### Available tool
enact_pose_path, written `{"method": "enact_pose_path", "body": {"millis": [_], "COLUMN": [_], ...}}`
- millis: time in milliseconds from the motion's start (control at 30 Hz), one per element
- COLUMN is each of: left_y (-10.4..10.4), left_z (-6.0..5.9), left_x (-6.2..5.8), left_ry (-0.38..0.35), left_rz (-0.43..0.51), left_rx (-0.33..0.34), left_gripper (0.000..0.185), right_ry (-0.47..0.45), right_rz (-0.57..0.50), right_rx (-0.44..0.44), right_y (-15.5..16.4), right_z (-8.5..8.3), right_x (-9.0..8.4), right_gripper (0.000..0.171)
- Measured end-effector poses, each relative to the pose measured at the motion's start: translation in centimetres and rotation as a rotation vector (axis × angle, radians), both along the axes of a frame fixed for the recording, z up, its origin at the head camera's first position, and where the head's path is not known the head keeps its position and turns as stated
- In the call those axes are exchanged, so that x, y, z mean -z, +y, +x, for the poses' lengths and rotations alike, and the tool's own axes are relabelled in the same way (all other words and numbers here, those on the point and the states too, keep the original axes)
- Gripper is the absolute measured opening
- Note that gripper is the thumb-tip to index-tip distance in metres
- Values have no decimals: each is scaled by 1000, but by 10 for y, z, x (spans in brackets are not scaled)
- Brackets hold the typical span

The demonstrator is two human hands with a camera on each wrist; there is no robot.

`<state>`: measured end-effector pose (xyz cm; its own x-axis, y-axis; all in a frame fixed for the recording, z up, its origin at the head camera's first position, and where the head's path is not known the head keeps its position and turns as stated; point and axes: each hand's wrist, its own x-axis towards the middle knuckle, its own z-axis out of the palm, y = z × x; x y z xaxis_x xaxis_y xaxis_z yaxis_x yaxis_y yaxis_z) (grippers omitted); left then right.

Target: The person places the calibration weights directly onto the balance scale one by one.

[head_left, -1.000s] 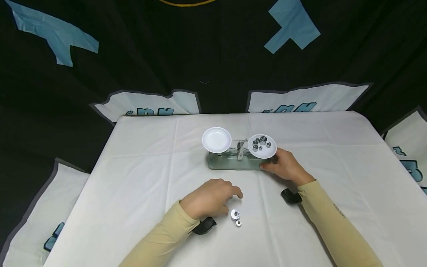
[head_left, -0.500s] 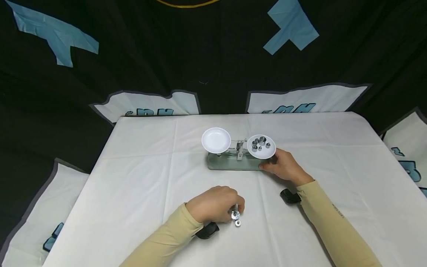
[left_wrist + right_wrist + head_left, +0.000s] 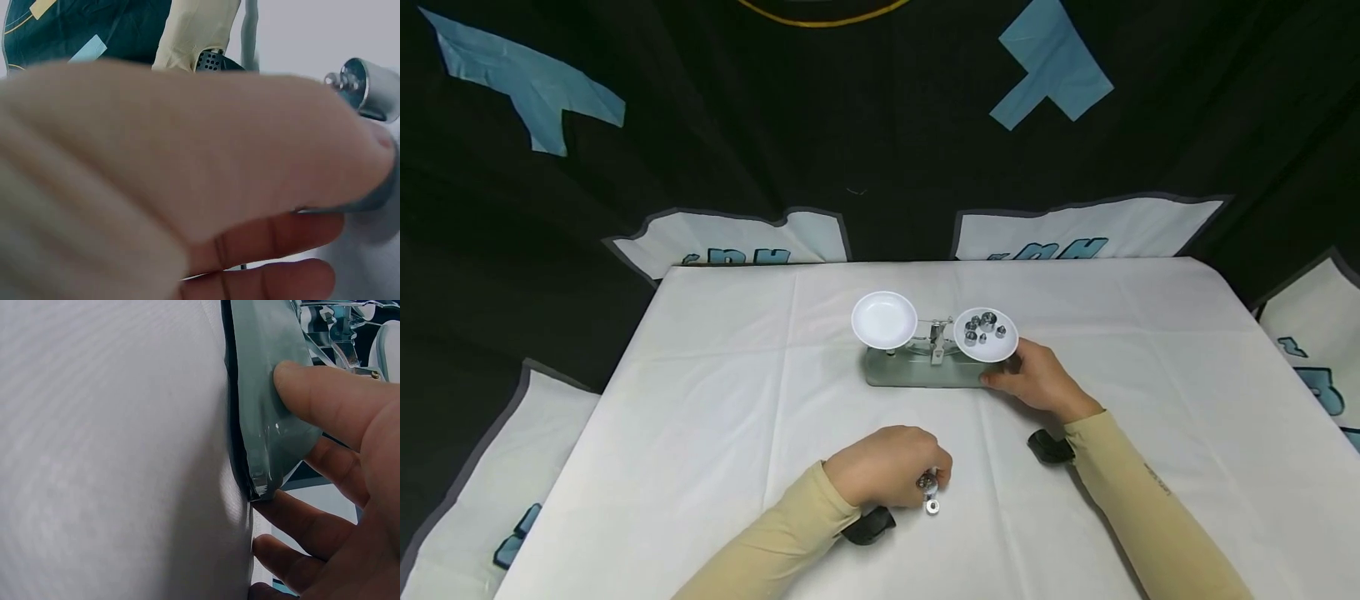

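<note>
My left hand [image 3: 891,467] is low over the white cloth, its thumb and fingers pinching a silver balance weight [image 3: 928,481]. In the left wrist view the thumb covers most of that weight. A smaller silver weight [image 3: 932,507] stands right beside it. Further back, a balance scale with a grey-green base [image 3: 910,368] carries two white pans. The left pan [image 3: 883,320] is bare, while several knobbed weights [image 3: 988,321] sit in the right pan [image 3: 1009,348]. My right hand [image 3: 1037,382] grips the base's right end, thumb on its sloping front, fingers behind.
A white cloth [image 3: 700,400] covers the table. Behind the far edge hangs a black curtain [image 3: 895,150] with blue and white patches. Black wrist cameras sit under the left wrist [image 3: 868,527] and right wrist [image 3: 1049,447].
My left hand has come down and toward me, and its spread fingers have closed on the larger loose weight. My right hand has stayed on the scale's base.
</note>
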<state>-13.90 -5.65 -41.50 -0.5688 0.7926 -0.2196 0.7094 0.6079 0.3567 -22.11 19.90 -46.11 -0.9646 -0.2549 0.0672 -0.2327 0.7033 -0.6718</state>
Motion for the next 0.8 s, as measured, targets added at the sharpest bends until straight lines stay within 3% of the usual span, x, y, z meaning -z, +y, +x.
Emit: {"method": "enact_pose_path", "body": {"millis": [200, 500, 800], "left_y": [4, -1, -16], "left_z": [-3, -6, -12], "left_x": [2, 1, -25], "left_ry": [0, 63, 125], "left_rz": [34, 73, 114], "left_rx": [8, 15, 44], "left_gripper": [22, 21, 21], "right_ry": [12, -3, 1], "right_rz": [-12, -11, -10], "right_rx": [-1, -2, -3], "right_y": [2, -1, -1], "right_z": [0, 0, 1], "right_x": [1, 2, 1], "right_gripper": [60, 62, 62]}}
